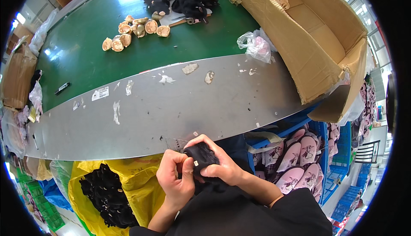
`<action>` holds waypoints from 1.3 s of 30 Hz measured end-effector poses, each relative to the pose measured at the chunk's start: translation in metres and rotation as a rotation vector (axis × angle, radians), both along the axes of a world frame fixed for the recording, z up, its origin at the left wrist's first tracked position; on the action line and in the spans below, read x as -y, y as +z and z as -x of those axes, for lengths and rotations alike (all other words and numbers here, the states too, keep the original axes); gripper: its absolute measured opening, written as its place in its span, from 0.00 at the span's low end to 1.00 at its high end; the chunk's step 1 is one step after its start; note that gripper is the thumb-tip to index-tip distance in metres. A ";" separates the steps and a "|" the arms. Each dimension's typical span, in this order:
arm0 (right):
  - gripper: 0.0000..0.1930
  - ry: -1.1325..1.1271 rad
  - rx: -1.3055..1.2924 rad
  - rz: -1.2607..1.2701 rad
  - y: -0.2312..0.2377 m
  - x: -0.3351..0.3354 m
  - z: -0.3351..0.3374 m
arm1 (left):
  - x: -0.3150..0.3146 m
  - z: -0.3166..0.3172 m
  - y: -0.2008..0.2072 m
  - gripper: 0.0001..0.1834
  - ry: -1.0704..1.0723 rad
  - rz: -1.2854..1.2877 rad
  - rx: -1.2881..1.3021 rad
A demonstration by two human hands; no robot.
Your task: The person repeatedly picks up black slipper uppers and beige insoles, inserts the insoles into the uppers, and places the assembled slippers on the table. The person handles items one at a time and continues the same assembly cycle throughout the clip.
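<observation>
Close in front of my body, at the near edge of the metal table strip, I hold a small black fuzzy fabric piece (200, 155) with a tiny pale tab on it. My right hand (225, 166) is wrapped round its right side, thumb across the front. At its left edge my left hand (174, 179) is closed, thumb and forefinger pinched together. What those fingers pinch is too small to make out. Below to the left, a yellow bag (141, 180) stands open, holding a heap of similar black pieces (108, 195).
On the green table top (85, 64) lie several peach-coloured molded pieces (124, 29) and a black fuzzy pile (195, 0). A marker (62, 88) is at left. A cardboard box (295, 47) stands at right, with pink slippers (295, 159) in blue crates (327, 171) below.
</observation>
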State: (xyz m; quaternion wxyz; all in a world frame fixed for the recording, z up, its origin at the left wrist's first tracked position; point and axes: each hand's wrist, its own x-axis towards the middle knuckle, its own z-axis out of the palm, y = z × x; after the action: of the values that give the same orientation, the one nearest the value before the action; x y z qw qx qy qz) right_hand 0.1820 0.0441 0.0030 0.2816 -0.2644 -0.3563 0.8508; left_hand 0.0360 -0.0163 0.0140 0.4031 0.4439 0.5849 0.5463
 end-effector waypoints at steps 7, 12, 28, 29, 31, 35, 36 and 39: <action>0.25 0.086 -0.344 0.444 -0.004 -0.002 0.001 | -0.017 0.026 0.000 0.21 -0.155 -0.326 0.009; 0.22 0.165 -0.375 0.583 -0.026 0.009 -0.003 | -0.015 0.032 -0.012 0.33 -0.364 -0.300 0.071; 0.18 -0.815 1.406 -1.784 0.091 -0.147 -0.110 | -0.004 0.021 -0.010 0.22 0.026 -0.070 0.203; 0.20 -0.909 1.702 -1.886 0.113 -0.159 -0.123 | -0.006 0.020 -0.013 0.20 0.007 -0.108 0.207; 0.13 -0.963 1.972 -1.833 0.123 -0.180 -0.150 | -0.002 0.018 -0.029 0.18 0.021 -0.098 0.305; 0.17 -0.802 2.166 -1.730 0.089 -0.190 -0.204 | -0.011 0.003 -0.019 0.12 0.028 -0.080 0.301; 0.21 -0.801 2.130 -1.839 0.083 -0.186 -0.212 | -0.012 0.003 -0.019 0.11 0.025 -0.068 0.291; 0.23 -0.895 2.086 -1.869 0.095 -0.164 -0.273 | -0.013 0.007 -0.025 0.18 -0.006 -0.078 0.308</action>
State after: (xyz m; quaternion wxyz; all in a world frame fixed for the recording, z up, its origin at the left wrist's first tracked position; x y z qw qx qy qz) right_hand 0.4546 0.2085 0.0985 0.2016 -0.5568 -0.6925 -0.4119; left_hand 0.0286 -0.0035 -0.0111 0.4723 0.3720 0.4929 0.6290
